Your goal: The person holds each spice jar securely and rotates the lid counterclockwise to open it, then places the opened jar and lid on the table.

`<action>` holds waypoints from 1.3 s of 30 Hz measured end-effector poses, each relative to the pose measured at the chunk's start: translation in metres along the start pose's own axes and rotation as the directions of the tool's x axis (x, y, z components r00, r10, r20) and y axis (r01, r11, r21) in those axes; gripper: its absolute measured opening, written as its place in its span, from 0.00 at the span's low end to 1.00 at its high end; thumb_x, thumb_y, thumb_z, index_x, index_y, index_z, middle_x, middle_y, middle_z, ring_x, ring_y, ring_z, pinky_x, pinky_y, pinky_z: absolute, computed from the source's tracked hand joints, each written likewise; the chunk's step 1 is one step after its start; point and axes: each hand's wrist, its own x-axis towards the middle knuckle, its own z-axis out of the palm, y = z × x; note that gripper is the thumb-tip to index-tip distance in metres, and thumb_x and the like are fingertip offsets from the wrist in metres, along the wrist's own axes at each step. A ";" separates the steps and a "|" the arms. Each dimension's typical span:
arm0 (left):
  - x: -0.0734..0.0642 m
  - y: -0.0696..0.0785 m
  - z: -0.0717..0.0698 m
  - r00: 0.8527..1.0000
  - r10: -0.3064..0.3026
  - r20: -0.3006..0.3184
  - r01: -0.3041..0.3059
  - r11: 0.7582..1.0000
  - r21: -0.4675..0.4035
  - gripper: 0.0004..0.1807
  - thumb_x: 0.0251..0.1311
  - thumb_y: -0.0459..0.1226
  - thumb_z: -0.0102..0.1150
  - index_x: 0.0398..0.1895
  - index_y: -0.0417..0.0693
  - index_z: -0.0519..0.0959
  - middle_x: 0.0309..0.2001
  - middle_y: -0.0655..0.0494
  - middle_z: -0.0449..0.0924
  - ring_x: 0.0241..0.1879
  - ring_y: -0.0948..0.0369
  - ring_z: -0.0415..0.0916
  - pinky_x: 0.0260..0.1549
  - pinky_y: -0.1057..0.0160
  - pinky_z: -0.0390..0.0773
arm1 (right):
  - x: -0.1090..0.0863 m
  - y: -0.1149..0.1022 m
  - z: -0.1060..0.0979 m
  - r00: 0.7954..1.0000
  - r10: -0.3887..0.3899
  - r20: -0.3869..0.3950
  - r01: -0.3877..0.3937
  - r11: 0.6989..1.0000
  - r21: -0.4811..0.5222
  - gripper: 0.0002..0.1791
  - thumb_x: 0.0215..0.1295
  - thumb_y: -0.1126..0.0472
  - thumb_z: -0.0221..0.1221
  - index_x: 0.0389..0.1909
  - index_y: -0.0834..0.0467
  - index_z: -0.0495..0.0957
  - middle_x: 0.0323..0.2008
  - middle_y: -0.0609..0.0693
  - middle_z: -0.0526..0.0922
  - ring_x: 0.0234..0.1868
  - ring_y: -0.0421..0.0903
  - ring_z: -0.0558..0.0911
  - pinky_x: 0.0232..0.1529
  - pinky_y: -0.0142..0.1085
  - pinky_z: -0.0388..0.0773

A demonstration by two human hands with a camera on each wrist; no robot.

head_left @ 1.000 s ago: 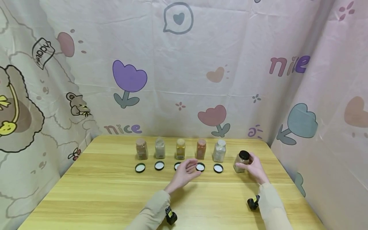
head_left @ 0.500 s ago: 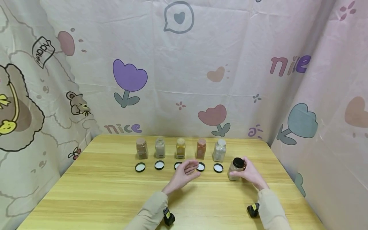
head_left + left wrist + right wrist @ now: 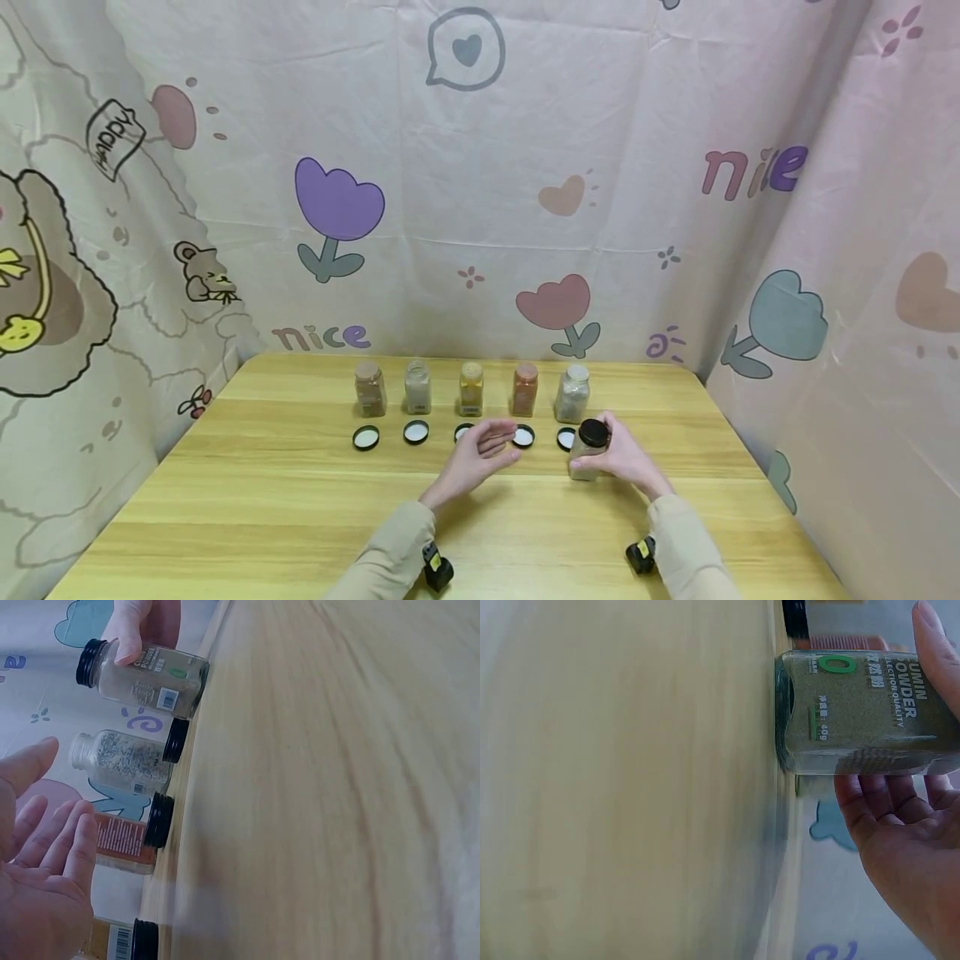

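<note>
My right hand (image 3: 628,460) grips a square clear jar of cumin powder (image 3: 855,712) with a black cap (image 3: 593,432). Thumb and fingers lie on opposite sides of the jar, which stays upright. Whether its base touches the table, I cannot tell. My left hand (image 3: 474,462) holds nothing; its relaxed fingers are spread a little, thumb apart, palm turned towards the jar. Behind the hands stand an orange-red spice jar (image 3: 525,392) and a jar of whitish grains (image 3: 573,396), both uncapped. A black lid (image 3: 566,438) lies partly behind the cumin jar.
Further left in the row are a yellow spice jar (image 3: 471,392), a pale jar (image 3: 417,390) and a brown jar (image 3: 370,392). Lids lie before them, including one black lid (image 3: 366,437); my left hand partly covers another. A printed curtain (image 3: 465,250) hangs behind the wooden table (image 3: 262,500).
My right hand has carried the cumin jar leftwards and nearer to me, in front of the rightmost lid. My left hand has barely moved.
</note>
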 end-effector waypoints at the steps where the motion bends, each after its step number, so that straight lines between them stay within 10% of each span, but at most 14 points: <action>1: 0.000 0.000 0.000 1.000 0.001 -0.004 -0.001 1.000 -0.001 0.28 0.64 0.34 0.65 0.65 0.33 0.70 0.65 0.29 0.72 0.67 0.39 0.72 0.69 0.51 0.74 | 0.001 -0.002 0.002 1.000 -0.010 0.009 0.010 1.000 0.003 0.33 0.41 0.64 0.80 0.43 0.65 0.68 0.41 0.57 0.83 0.41 0.39 0.79 0.49 0.29 0.78; 24: 0.001 0.006 -0.006 0.969 0.166 -0.183 -0.166 0.986 0.017 0.20 0.62 0.32 0.67 0.55 0.32 0.78 0.51 0.34 0.83 0.51 0.52 0.83 0.56 0.67 0.84 | 0.022 -0.043 0.081 0.991 -0.116 0.058 0.120 0.991 -0.061 0.33 0.42 0.57 0.81 0.41 0.60 0.68 0.38 0.51 0.81 0.39 0.38 0.77 0.44 0.28 0.77; 39: 0.006 0.013 -0.006 0.982 0.172 -0.076 -0.161 0.978 0.133 0.20 0.63 0.36 0.67 0.57 0.39 0.80 0.56 0.42 0.84 0.59 0.47 0.79 0.66 0.51 0.78 | 0.021 -0.029 0.066 0.955 -0.140 0.260 0.088 0.976 0.201 0.31 0.55 0.63 0.74 0.60 0.61 0.73 0.56 0.56 0.82 0.61 0.49 0.80 0.67 0.46 0.78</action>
